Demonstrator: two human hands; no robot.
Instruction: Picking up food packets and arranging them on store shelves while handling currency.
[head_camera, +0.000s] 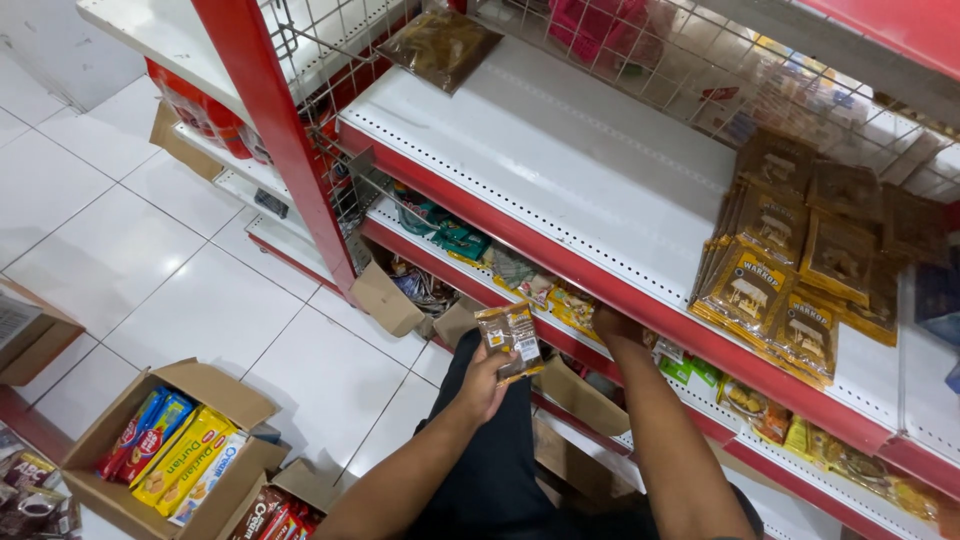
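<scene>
A person stands at a red-and-white store shelf unit, seen from above. The left hand (483, 385) has its fingers closed around a small brown snack packet (510, 340), held upright in the air just in front of the red front edge of the lower shelf (520, 300). The right hand (612, 325) reaches under the upper shelf (560, 150) into the lower shelf's stock; its fingers are hidden behind the red edge, so whether they are open or closed cannot be told. On the white upper shelf, a stack of brown-and-gold packets (800, 260) lies in overlapping rows toward its right end, while a single dark brown packet (440, 42) lies alone at its back left corner against the wire backing. The lower shelf holds mixed small packets in green, yellow and orange. On the white tiled floor (200, 290) at lower left, an open cardboard box (170, 450) holds colourful biscuit packs, with a second open box just beside it.
</scene>
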